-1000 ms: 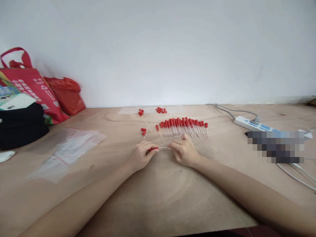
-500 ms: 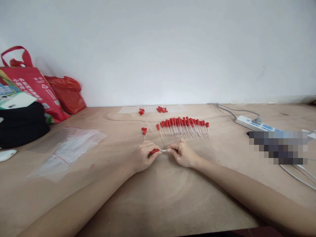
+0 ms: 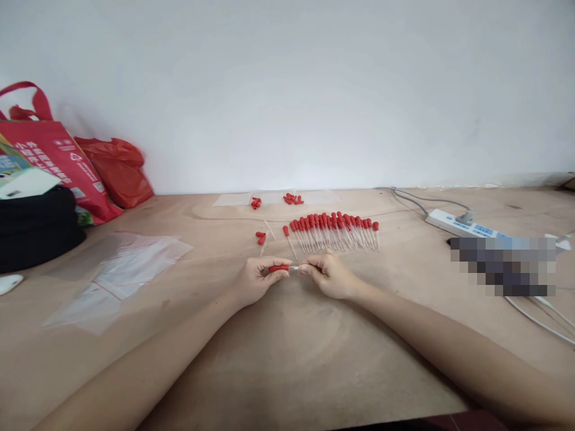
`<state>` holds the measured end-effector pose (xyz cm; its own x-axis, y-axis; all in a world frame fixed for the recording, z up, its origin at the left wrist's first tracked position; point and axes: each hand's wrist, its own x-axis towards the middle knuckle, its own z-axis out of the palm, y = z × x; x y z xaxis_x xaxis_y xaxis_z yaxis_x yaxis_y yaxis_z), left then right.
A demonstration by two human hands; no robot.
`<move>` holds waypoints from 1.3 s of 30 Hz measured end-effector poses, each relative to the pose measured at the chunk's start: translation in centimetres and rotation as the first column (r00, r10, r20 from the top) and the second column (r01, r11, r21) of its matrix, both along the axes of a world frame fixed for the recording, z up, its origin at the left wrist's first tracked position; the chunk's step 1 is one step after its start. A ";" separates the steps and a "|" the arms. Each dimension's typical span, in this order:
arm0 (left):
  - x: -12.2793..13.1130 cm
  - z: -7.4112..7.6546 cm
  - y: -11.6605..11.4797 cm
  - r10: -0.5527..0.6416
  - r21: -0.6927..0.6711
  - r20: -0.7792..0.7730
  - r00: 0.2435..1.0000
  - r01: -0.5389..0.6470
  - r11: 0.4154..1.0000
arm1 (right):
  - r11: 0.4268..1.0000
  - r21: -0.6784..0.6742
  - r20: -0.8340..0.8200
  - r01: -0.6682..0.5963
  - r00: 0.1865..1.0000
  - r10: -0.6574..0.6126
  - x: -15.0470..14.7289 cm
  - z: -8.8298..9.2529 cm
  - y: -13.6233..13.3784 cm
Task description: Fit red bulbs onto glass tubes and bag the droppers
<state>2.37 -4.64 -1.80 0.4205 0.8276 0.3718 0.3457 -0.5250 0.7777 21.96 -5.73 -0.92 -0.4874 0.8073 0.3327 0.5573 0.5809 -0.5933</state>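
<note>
Between my hands, a red rubber dropper bulb [image 3: 279,269] sits at the end of a clear glass dropper tube [image 3: 294,267]. My left hand [image 3: 257,280] pinches the bulb between thumb and fingers. The tube is gripped by my right hand [image 3: 330,275], whose fingers hide its far end. Just beyond lies a row of red-bulbed droppers [image 3: 335,230], side by side on the table. One dropper [image 3: 289,240] lies slightly apart at the row's left end. Left of it are several loose red bulbs [image 3: 260,238] and a bare tube [image 3: 269,230].
Near the wall, more red bulbs [image 3: 293,199] lie on a clear plastic bag [image 3: 224,199]. Flat zip bags [image 3: 135,269] are on the left, with a red shopping bag [image 3: 76,161] and a black item [image 3: 40,227] behind. A power strip [image 3: 467,226] with cables is at right.
My left fingers have straightened along the bulb, showing more of it. Both hands have risen slightly in view, and the camera has shifted a little. The droppers on the table lie unchanged.
</note>
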 end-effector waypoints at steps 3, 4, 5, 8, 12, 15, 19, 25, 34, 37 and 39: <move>-0.2 -0.2 0.1 -0.006 -0.089 0.033 0.999 0.009 0.996 | 0.997 0.079 0.072 -0.003 0.997 -0.003 0.4 0.1 0.0; -0.2 -0.1 0.2 -0.008 -0.107 0.040 0.999 0.012 0.994 | 0.993 0.114 0.097 -0.007 0.995 -0.004 0.6 0.1 0.1; -0.2 -0.1 0.1 -0.013 -0.120 0.044 0.999 0.018 0.993 | 0.988 0.154 0.122 -0.014 0.992 -0.005 0.7 0.0 0.1; -0.2 0.1 0.0 -0.044 -0.159 0.052 0.998 0.052 0.986 | 0.966 0.254 0.182 -0.049 0.983 0.001 0.9 -0.4 0.2; 0.0 0.3 -0.2 -0.026 -0.133 0.056 0.998 0.033 0.991 | 0.962 0.271 0.179 -0.036 0.984 -0.014 0.6 -1.0 0.0; 0.2 0.2 -0.3 0.046 -0.053 0.033 0.998 -0.044 0.998 | 0.958 0.287 0.205 -0.008 0.977 -0.053 0.3 -0.8 -0.2; -0.1 0.2 0.0 0.020 -0.076 -0.006 1.000 -0.021 0.997 | 0.933 0.357 0.292 -0.041 0.954 -0.069 0.1 0.5 -0.1; -1.7 0.4 1.5 0.206 0.194 -0.069 0.976 -0.190 0.963 | 0.949 0.235 0.214 0.211 0.941 -0.262 -0.7 1.6 2.1; -4.6 -1.0 5.3 0.606 0.205 -0.139 0.783 -0.576 0.791 | 0.820 0.113 0.198 0.560 0.796 -0.571 -4.0 0.3 7.3; -5.1 -1.6 6.4 0.601 0.182 -0.180 0.779 -0.574 0.798 | 0.825 0.118 0.264 0.554 0.783 -0.563 -4.6 -0.1 7.7; -5.1 -1.7 6.9 0.580 0.192 -0.209 0.788 -0.548 0.814 | 0.826 0.125 0.295 0.550 0.774 -0.560 -4.8 -0.2 7.8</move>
